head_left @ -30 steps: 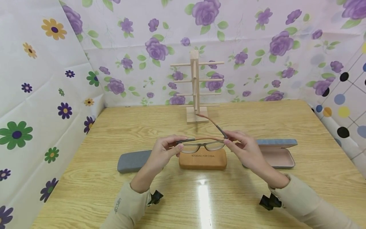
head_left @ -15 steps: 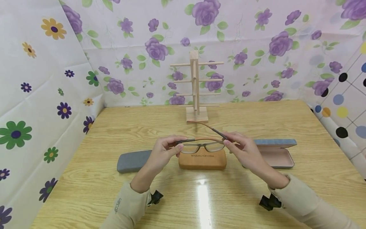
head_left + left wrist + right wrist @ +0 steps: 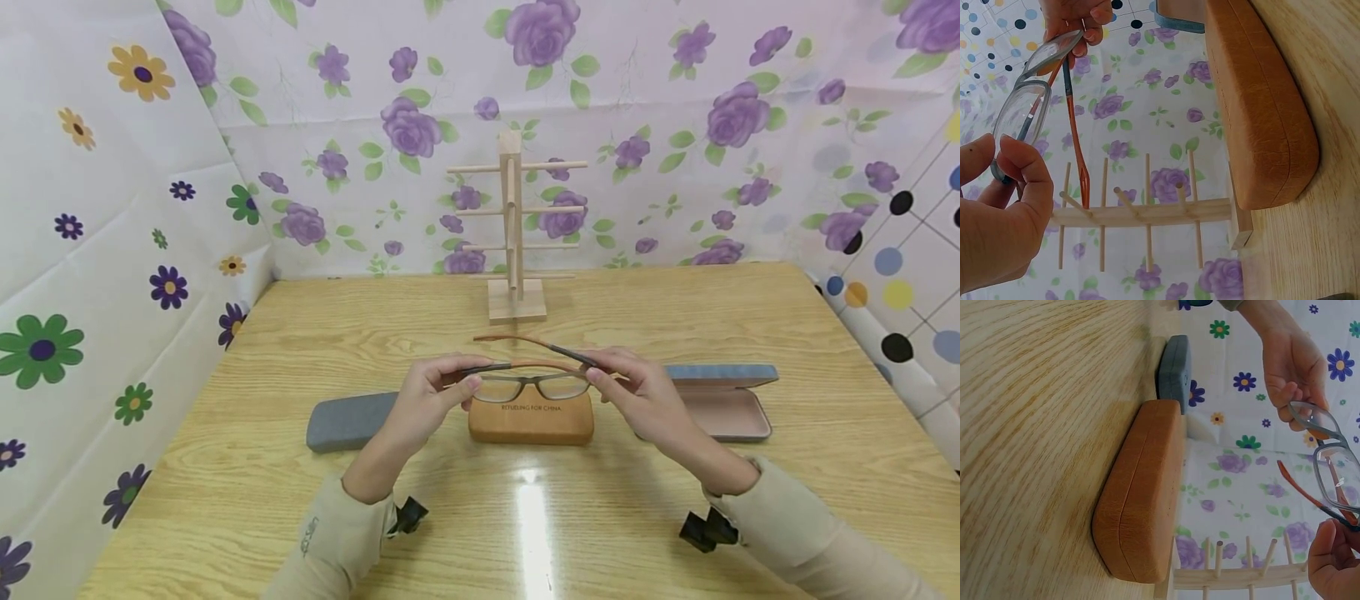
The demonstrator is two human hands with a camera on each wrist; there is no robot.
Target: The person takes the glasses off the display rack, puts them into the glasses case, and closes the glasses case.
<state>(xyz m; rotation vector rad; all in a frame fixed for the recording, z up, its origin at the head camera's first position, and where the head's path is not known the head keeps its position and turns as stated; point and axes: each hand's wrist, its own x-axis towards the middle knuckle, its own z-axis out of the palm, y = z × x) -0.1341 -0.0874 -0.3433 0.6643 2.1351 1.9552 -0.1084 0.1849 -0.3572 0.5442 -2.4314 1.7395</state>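
Observation:
A pair of glasses (image 3: 530, 386) with dark grey rims and orange-tipped temples is held up in the air between both hands. My left hand (image 3: 430, 396) pinches the frame's left end between thumb and fingers. At the other end, my right hand (image 3: 637, 392) pinches the frame near the hinge. One temple lies folded along behind the lenses; the other slants inward, partly folded, its orange tip pointing left. Below and behind the glasses, a closed brown glasses case (image 3: 531, 423) with printed lettering lies on the table; the left wrist view shows its rounded end (image 3: 1266, 125).
A wooden rack (image 3: 512, 225) with several pegs stands at the back centre. A closed grey case (image 3: 348, 423) lies left, partly behind the left hand. An open blue case (image 3: 731, 408) with a pale lining sits right. Patterned cloth surrounds the wooden table (image 3: 480, 533).
The temple at the right hand has swung inward, its orange tip sweeping left and toward the lenses. Both hands stay in nearly the same place on the glasses.

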